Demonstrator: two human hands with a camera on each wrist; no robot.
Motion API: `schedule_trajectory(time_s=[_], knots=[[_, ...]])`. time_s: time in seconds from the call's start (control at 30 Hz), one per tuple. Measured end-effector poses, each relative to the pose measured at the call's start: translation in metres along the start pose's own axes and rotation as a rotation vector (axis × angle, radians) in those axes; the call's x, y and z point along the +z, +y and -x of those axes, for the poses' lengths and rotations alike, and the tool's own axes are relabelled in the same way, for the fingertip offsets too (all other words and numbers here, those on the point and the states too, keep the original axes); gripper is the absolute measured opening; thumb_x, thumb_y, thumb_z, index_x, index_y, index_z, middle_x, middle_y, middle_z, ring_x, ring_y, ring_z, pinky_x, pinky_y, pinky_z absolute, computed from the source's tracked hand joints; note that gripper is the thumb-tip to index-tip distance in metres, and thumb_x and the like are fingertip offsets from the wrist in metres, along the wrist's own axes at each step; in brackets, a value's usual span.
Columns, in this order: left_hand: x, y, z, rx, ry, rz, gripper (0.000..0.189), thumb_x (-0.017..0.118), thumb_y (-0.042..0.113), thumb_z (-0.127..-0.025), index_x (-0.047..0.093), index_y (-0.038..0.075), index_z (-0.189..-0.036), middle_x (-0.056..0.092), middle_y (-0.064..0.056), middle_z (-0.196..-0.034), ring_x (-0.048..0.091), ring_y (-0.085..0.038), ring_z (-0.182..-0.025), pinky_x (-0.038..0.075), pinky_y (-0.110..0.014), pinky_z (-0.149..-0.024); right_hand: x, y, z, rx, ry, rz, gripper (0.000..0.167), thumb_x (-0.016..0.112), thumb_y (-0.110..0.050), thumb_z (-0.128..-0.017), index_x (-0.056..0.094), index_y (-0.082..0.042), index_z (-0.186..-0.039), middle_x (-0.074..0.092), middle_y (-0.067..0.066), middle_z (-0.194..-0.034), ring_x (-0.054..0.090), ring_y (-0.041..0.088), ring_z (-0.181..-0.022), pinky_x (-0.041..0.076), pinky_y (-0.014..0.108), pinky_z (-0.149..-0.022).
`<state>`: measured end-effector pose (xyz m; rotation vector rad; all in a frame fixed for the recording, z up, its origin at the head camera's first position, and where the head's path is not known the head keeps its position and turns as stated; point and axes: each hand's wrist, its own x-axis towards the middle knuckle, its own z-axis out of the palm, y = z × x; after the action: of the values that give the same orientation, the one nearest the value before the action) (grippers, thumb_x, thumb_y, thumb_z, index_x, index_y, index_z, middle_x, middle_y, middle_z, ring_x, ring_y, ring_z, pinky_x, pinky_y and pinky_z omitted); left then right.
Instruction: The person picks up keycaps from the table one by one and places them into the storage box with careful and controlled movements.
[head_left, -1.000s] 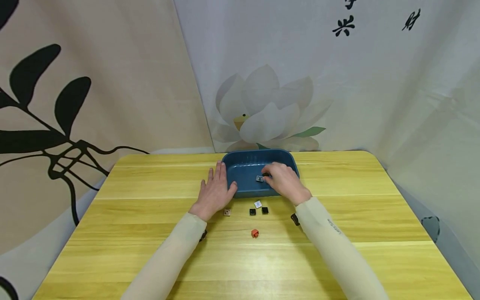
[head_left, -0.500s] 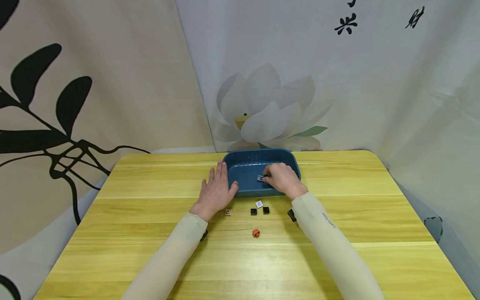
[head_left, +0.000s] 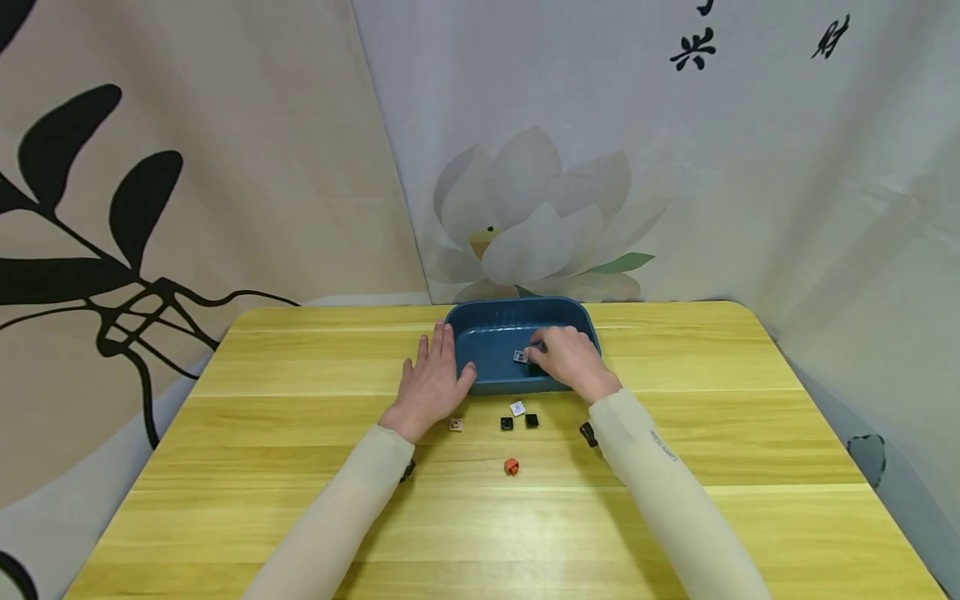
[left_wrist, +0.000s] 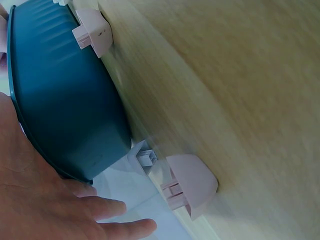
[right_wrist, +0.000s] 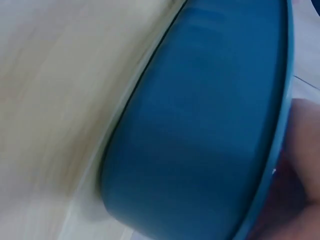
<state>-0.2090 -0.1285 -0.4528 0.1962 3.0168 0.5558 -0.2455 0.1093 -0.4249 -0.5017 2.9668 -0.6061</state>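
Note:
My left hand (head_left: pixel 429 379) lies with straight fingers along the left rim of a blue tray (head_left: pixel 517 388), thumb over its near left corner. My right hand (head_left: pixel 570 362) reaches over the tray's right side, thumb and fingers bent down inside it. Just left of that thumb a small grey keycap (head_left: pixel 520 357) lies on the tray floor. Whether the fingertips hold a small dark piece cannot be made out. In the right wrist view the tray wall (right_wrist: pixel 200 125) hides most of the fingers. Pink keycaps (left_wrist: pixel 192 185) stand beside the tray in the left wrist view.
In front of the tray on the wooden table (head_left: pixel 675 433) lie a white keycap (head_left: pixel 517 409), two black keycaps (head_left: pixel 507 424), a pale pink keycap (head_left: pixel 456 425) and, nearer me, an orange-red keycap (head_left: pixel 512 467). A printed curtain (head_left: pixel 525 167) hangs behind the table.
My right hand stays over the tray and shifts only slightly. The dark piece seen at its fingertips a second ago is less visible now. My left hand keeps its place.

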Motion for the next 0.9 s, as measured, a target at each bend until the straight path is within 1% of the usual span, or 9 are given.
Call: schedule_trajectory(time_s=[0.07,0.23,0.4,0.57,0.77,0.83,0.9], knots=[[0.0,0.0,0.0,0.0,-0.001,0.001,0.083,0.044,0.047,-0.105,0.009,0.001,-0.165,0.001,-0.013,-0.174,0.012,-0.044,-0.156,0.022,-0.072,-0.116,-0.001,0.002,0.005,-0.012,0.041,0.013,0.033,0.067,-0.029,-0.102,0.075,-0.005,-0.124,0.076,0.01,-0.113,0.069,0.021,-0.081,0.058,0.039,-0.076],[-0.001,0.0,0.001,0.004,0.001,0.01,0.083,0.044,0.047,-0.106,0.009,0.002,-0.166,0.001,-0.013,-0.174,0.011,-0.044,-0.157,0.021,-0.072,-0.116,-0.005,0.003,0.019,-0.064,0.153,0.048,0.031,0.066,-0.029,-0.103,0.076,-0.005,-0.121,0.074,0.012,-0.115,0.071,0.027,-0.094,0.059,0.044,-0.08],[-0.001,0.0,0.001,0.008,0.001,0.016,0.082,0.043,0.047,-0.106,0.009,0.002,-0.166,0.001,-0.013,-0.174,0.011,-0.044,-0.156,0.021,-0.072,-0.116,-0.009,0.0,0.034,-0.132,0.225,0.053,0.031,0.066,-0.03,-0.103,0.076,-0.006,-0.12,0.072,0.012,-0.116,0.071,0.028,-0.098,0.059,0.045,-0.082],[-0.001,-0.001,0.0,0.01,0.003,0.012,0.082,0.042,0.047,-0.106,0.009,0.001,-0.165,0.0,-0.013,-0.174,0.011,-0.045,-0.156,0.021,-0.073,-0.116,-0.013,-0.004,0.049,-0.201,0.244,0.054,0.031,0.065,-0.031,-0.103,0.075,-0.009,-0.122,0.071,0.01,-0.123,0.07,0.029,-0.108,0.058,0.047,-0.088],[0.0,-0.001,0.0,0.008,-0.001,0.01,0.082,0.042,0.047,-0.106,0.008,0.002,-0.166,0.0,-0.013,-0.174,0.011,-0.044,-0.157,0.021,-0.073,-0.116,-0.015,-0.006,0.063,-0.296,0.243,0.029,0.039,0.067,-0.032,-0.102,0.069,-0.01,-0.134,0.062,0.012,-0.141,0.059,0.034,-0.13,0.049,0.053,-0.105],[0.0,0.0,0.0,0.008,0.002,0.008,0.082,0.042,0.047,-0.106,0.009,0.002,-0.166,0.0,-0.013,-0.174,0.011,-0.044,-0.156,0.021,-0.073,-0.116,-0.015,-0.006,0.068,-0.328,0.25,0.026,0.042,0.068,-0.032,-0.102,0.067,-0.01,-0.137,0.059,0.013,-0.146,0.056,0.036,-0.133,0.046,0.054,-0.108],[0.0,0.0,0.0,0.008,0.004,0.008,0.082,0.042,0.047,-0.106,0.009,0.001,-0.165,0.001,-0.013,-0.174,0.012,-0.045,-0.156,0.021,-0.073,-0.116,-0.015,-0.006,0.072,-0.359,0.258,0.028,0.043,0.069,-0.032,-0.101,0.067,-0.009,-0.138,0.057,0.014,-0.148,0.055,0.036,-0.133,0.046,0.055,-0.108]])
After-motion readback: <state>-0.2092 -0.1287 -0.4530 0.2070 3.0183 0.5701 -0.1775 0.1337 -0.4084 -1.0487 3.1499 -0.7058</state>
